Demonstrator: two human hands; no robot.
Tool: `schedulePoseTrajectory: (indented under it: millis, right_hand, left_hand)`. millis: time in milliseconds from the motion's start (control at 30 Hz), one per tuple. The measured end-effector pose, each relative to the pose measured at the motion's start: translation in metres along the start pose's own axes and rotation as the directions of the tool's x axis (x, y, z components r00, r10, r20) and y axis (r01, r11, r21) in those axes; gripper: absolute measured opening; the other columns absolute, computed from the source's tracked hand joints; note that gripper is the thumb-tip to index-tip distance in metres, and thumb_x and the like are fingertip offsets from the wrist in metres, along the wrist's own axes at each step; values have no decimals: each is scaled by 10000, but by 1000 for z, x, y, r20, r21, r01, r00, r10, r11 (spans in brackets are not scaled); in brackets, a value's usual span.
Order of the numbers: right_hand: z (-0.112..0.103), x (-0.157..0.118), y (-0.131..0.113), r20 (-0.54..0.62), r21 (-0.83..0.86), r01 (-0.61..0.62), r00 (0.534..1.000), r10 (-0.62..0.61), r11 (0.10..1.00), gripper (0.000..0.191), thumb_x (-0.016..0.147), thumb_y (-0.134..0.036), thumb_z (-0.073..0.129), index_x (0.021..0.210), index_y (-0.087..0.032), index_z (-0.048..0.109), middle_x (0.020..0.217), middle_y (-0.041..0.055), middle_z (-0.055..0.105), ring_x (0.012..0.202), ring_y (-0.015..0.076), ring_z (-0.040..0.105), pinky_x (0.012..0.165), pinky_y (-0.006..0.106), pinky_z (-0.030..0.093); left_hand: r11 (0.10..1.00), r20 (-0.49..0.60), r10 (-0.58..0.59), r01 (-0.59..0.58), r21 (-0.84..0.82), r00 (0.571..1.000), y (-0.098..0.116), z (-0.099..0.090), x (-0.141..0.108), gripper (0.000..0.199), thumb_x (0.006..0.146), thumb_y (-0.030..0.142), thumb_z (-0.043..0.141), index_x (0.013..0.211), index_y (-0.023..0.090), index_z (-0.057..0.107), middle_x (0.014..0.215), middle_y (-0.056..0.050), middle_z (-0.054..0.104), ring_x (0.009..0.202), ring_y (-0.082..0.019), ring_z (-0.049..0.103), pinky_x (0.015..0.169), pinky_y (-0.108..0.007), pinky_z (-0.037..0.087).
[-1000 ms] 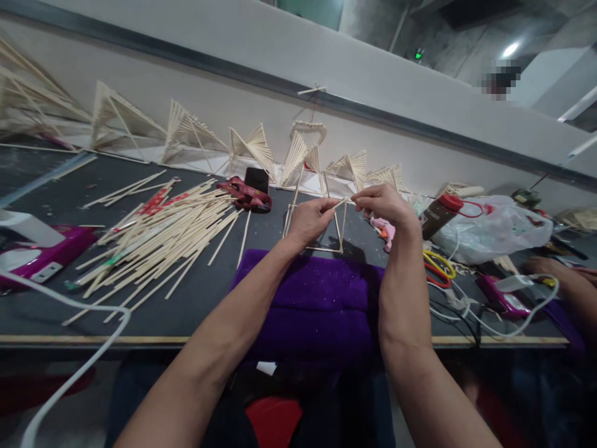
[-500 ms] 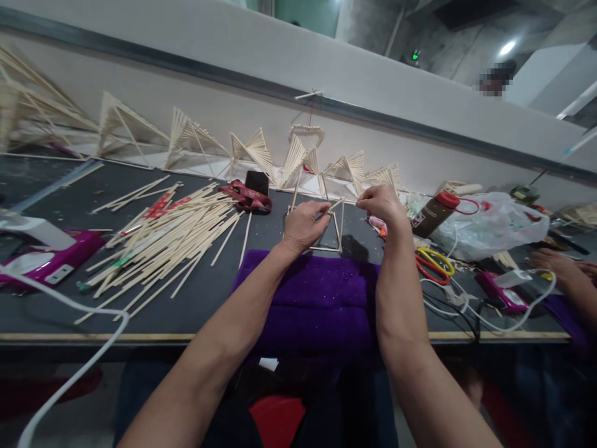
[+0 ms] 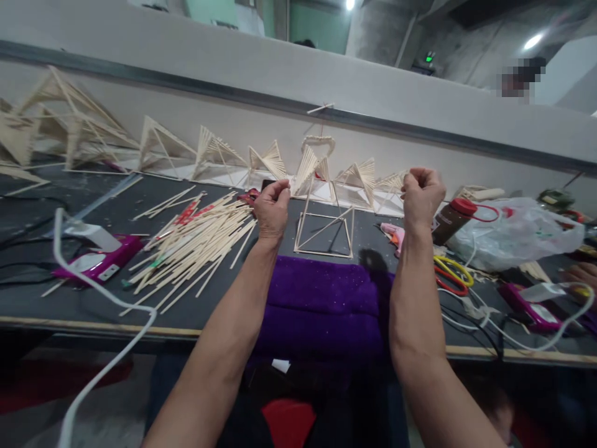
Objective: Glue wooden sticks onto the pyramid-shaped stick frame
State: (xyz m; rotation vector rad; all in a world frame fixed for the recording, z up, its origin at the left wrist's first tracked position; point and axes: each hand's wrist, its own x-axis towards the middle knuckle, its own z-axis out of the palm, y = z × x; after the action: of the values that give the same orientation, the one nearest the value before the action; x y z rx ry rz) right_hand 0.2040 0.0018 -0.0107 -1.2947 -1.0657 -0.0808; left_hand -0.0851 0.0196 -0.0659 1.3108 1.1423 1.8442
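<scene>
My left hand point(image 3: 272, 210) is raised beside the right end of the loose wooden sticks point(image 3: 196, 239), its thumb and fingertips pinched together. My right hand point(image 3: 423, 194) is up on the other side, fingers curled into a pinch, above a pink glue gun point(image 3: 392, 236). Whatever either hand holds is too fine or hidden to make out. Between the hands, and touched by neither, a small stick frame point(image 3: 323, 254) stands on the dark table, with a square base, a diagonal stick and leaning uprights. A folded purple cloth point(image 3: 321, 289) lies in front of it.
Finished-looking stick models point(image 3: 217, 158) line the wall. To the right are a brown bottle point(image 3: 450, 224), a plastic bag point(image 3: 517, 233), scissors with yellow and red handles point(image 3: 454, 274) and cables. Purple power strips point(image 3: 100, 258) sit at both sides. Another person's hand point(image 3: 581, 274) is at far right.
Both hands have risen and moved apart from the stick frame, left hand to the left, right hand to the right. The frame now shows uncovered. The camera view has shifted slightly.
</scene>
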Motion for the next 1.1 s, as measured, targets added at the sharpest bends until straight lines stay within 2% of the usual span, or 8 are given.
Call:
schedulePoseTrajectory:
  millis: [167,333,433,567,667,733,867,1100]
  right_hand:
    - [0,-7,-17,153,100,-48,988,32,994,173,750,-251,589,850,-139,675,613,-11,572,506,103,531,473,225,414]
    - [9,7,-42,212,-48,27,977,-16,998,169,744,-307,642,723,-149,700,477,-28,527,426,91,473,490,241,400]
    - [22,16,-49,253,-38,31,967,-21,999,208,743,-348,661,651,-161,670,458,-25,521,414,86,458,466,235,362]
    - [39,18,-39,457,137,-77,890,6,988,207,724,-343,675,637,-156,664,492,-8,551,426,77,444,427,221,305]
    - [52,17,-26,538,244,-102,841,-47,964,133,680,-279,693,722,-154,707,570,2,601,487,82,487,447,217,338]
    - [62,16,-18,568,269,-117,821,-59,956,149,651,-236,693,776,-160,724,618,1,623,525,88,519,458,214,354]
    - [79,15,-8,675,239,-215,738,-2,947,168,625,-204,690,780,-150,725,613,-7,623,510,81,528,441,206,349]
    - [86,16,2,663,176,-241,745,66,954,166,654,-289,726,642,-149,638,490,-31,532,435,65,459,424,209,309]
  left_hand:
    - [992,-37,-46,42,-122,998,4,12,10,266,721,260,642,957,168,723,955,-52,741,743,-116,641,598,-209,500]
    - [969,27,-163,165,-183,986,13,28,23,273,705,286,670,948,176,728,943,-44,742,795,-121,646,541,-172,454]
    - [956,23,-188,189,-224,982,17,30,38,261,696,281,677,931,180,729,926,-41,741,792,-117,645,543,-168,447]
    - [962,75,-173,185,-200,982,18,32,53,255,689,293,693,915,182,738,893,-38,742,791,-127,649,566,-186,457]
    - [978,146,-159,176,-111,976,12,37,57,243,685,290,699,894,176,750,827,-29,737,743,-133,637,567,-205,461]
    - [985,166,-153,164,-52,974,5,40,59,220,681,269,692,868,171,754,800,-21,736,724,-139,632,593,-226,479]
    - [992,178,-125,120,38,976,-7,40,60,213,676,257,689,857,168,756,813,-21,742,745,-155,643,667,-262,511]
    - [991,195,-135,131,32,971,-5,41,56,210,685,240,702,875,164,753,841,-35,742,800,-168,665,753,-297,536]
